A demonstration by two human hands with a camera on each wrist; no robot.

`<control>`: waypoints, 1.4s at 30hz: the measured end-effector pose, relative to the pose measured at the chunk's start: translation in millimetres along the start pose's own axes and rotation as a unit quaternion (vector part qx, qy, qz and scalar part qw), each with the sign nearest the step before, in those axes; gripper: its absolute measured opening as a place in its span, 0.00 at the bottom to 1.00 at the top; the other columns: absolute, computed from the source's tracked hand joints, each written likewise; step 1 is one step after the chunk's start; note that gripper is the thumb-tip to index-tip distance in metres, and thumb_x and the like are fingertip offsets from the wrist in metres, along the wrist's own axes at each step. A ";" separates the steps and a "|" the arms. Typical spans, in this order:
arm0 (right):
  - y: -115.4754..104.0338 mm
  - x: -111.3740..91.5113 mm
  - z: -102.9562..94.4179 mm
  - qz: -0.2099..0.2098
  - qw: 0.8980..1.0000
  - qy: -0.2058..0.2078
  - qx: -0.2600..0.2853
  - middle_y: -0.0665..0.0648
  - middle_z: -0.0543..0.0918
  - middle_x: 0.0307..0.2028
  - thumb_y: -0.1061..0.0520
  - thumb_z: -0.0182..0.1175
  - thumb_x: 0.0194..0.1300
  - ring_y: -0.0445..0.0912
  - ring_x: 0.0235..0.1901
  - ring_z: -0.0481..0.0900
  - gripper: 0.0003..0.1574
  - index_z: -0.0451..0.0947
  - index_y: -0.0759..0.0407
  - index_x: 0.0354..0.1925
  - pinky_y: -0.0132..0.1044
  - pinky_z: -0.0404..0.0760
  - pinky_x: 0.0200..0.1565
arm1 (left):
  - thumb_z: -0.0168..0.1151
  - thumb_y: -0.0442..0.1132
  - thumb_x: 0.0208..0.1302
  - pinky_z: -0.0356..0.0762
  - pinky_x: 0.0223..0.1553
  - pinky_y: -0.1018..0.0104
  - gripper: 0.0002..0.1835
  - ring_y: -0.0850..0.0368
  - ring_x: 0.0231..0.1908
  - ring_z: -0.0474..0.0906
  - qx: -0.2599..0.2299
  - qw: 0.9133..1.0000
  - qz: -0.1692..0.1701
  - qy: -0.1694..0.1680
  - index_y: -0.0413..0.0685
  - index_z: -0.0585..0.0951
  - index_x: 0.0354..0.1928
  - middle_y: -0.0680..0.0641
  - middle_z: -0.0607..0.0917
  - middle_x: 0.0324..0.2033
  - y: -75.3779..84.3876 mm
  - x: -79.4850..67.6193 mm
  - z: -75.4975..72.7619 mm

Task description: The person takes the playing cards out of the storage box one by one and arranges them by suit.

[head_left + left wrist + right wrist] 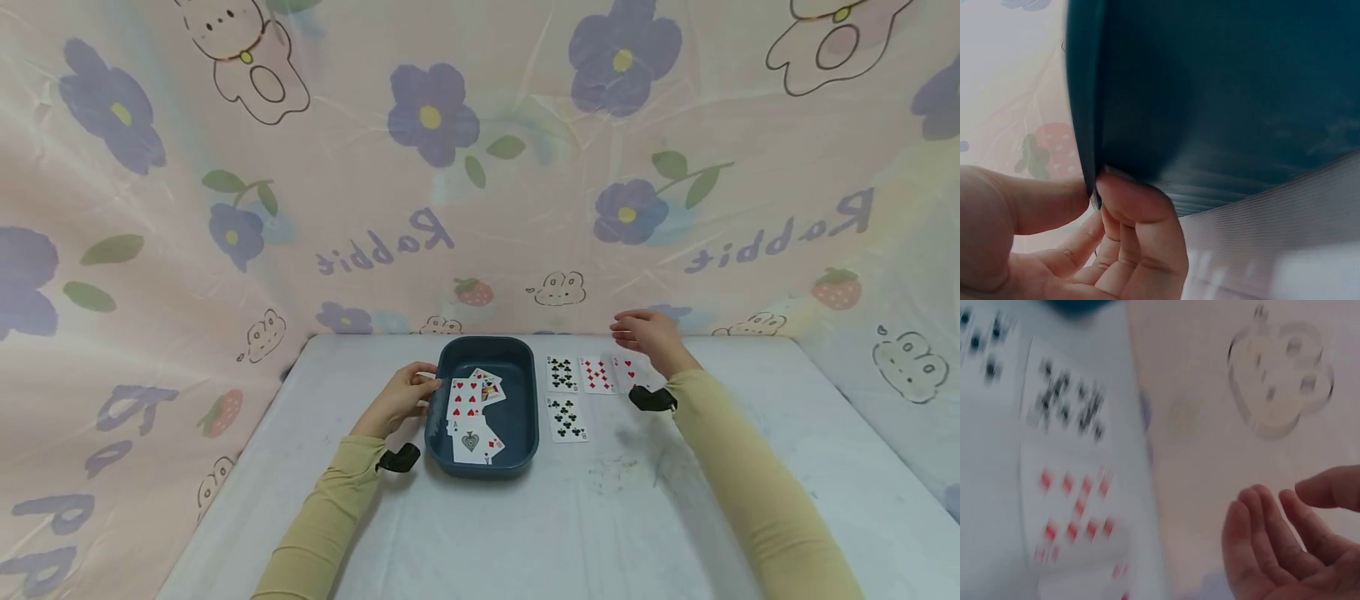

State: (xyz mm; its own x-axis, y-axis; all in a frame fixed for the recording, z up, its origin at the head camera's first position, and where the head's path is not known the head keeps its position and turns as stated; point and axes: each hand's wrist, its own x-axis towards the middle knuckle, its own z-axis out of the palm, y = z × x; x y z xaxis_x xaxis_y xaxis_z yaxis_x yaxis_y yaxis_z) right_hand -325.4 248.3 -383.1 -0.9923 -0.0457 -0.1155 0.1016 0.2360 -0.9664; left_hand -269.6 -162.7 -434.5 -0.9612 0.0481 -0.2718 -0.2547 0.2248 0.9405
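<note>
My left hand (401,398) pinches the left rim of a dark blue tray (519,400) between thumb and index finger; the left wrist view shows the tray's outer wall (1241,94) up close. Several playing cards lie loosely overlapped inside, among them an ace of spades (470,442) and a hearts card (463,398). With its fingers loosely bent and nothing in it, my right hand (651,337) hovers over the back right of the table. Closest to it is a hearts card (627,373), partly hidden by the hand and wrist.
Right of the tray, a clubs card (562,375) and a diamonds card (597,376) line up with the hearts card. Below them lies another clubs card (567,420). A patterned curtain (510,208) hangs behind the white-covered table (525,533).
</note>
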 end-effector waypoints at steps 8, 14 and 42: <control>-51.9 -12.2 67.7 -0.029 0.992 -0.120 -0.006 0.73 0.72 0.56 0.60 0.49 0.73 0.62 0.55 0.74 0.24 0.64 0.72 0.62 0.48 0.72 0.55 | 0.56 0.36 0.70 0.75 0.28 0.67 0.19 0.47 0.40 0.77 -0.006 1.000 -0.001 -0.005 0.43 0.70 0.61 0.36 0.77 0.47 0.5 -1.2 1.9; -64.1 -14.6 108.9 -0.035 0.980 -0.196 0.002 0.76 0.73 0.54 0.61 0.49 0.72 0.64 0.54 0.75 0.22 0.67 0.73 0.59 0.49 0.74 0.53 | 0.56 0.36 0.70 0.75 0.28 0.67 0.20 0.46 0.40 0.77 -0.005 1.000 0.001 -0.002 0.43 0.69 0.61 0.35 0.76 0.47 2.0 -2.4 3.0; -26.0 -21.6 195.4 0.067 0.934 -0.301 -0.179 0.67 0.83 0.41 0.50 0.54 0.69 0.56 0.41 0.83 0.24 0.79 0.69 0.49 0.44 0.81 0.43 | 0.54 0.36 0.71 0.76 0.28 0.66 0.17 0.48 0.39 0.77 -0.013 1.000 0.000 -0.005 0.43 0.70 0.59 0.36 0.77 0.47 1.6 -3.1 -0.9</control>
State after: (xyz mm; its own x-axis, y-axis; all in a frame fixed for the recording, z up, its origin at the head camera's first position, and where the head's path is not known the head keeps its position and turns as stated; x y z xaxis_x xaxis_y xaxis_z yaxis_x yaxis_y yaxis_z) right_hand -292.6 53.4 -400.2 -0.7419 -0.5049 -0.4413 0.0845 0.5825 -0.8084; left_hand -267.1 -163.4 -431.9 -0.9602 0.0582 -0.2732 -0.2569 0.2003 0.9455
